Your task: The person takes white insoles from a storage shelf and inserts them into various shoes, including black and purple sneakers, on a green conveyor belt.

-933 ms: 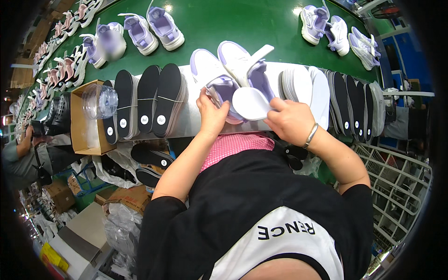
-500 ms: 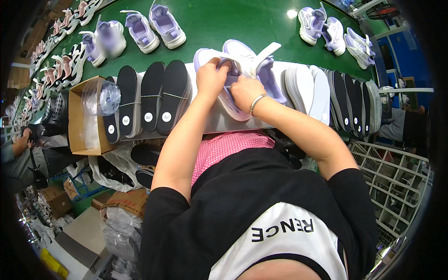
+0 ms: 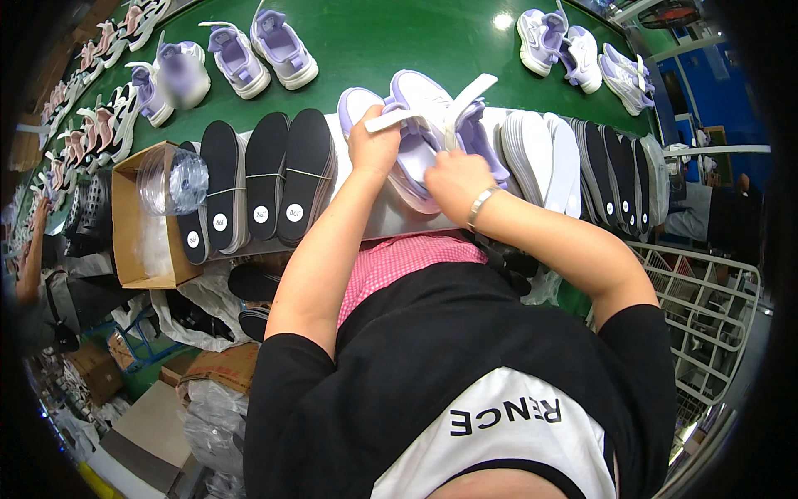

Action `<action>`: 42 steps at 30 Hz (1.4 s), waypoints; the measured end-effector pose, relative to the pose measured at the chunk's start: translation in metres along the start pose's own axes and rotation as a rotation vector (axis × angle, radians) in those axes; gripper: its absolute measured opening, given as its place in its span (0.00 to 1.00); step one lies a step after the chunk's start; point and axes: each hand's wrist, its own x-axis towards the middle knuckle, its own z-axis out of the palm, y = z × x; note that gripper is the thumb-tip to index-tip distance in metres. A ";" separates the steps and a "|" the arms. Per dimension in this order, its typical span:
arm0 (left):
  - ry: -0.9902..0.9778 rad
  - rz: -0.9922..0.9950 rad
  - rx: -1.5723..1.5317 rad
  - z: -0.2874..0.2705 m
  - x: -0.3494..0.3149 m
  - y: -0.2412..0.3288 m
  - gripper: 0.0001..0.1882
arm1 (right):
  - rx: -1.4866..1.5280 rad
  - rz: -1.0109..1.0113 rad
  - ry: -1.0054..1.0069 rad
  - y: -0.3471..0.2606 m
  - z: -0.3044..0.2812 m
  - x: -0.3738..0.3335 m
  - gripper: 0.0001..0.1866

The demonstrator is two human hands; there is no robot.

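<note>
Two white-and-lilac sneakers stand side by side in front of me, toes pointing away. My left hand (image 3: 373, 145) is closed around the left side of the left sneaker (image 3: 360, 103), below its loose white strap (image 3: 399, 119). The pale inside of that shoe shows. My right hand (image 3: 459, 185) is curled between the left shoe's heel and the right sneaker (image 3: 420, 88); its fingertips are partly hidden, so I cannot make out what they hold. The right sneaker's white strap (image 3: 474, 93) sticks up, with its lilac opening just beyond my right hand.
Black insole stacks (image 3: 266, 179) and a cardboard box (image 3: 137, 216) with clear plastic rolls lie left. White insoles (image 3: 532, 162) and more black insoles (image 3: 611, 175) lie right. Several sneakers (image 3: 283, 50) stand on the green table (image 3: 416, 37). A wire rack (image 3: 706, 324) is at right.
My right hand has drawn back from inside the left sneaker toward its heel and slightly right. The left strap now lies across above my left hand, which keeps its hold.
</note>
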 end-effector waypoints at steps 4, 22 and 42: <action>-0.092 0.000 -0.187 -0.002 -0.006 0.008 0.11 | 0.043 -0.036 0.011 0.002 0.034 0.042 0.09; -0.133 0.068 -0.167 -0.010 -0.017 -0.016 0.22 | -0.045 -0.194 -0.661 -0.002 0.038 0.095 0.14; -0.164 0.092 -0.184 -0.005 -0.016 -0.019 0.20 | 0.019 -0.217 -0.628 0.005 0.020 0.038 0.15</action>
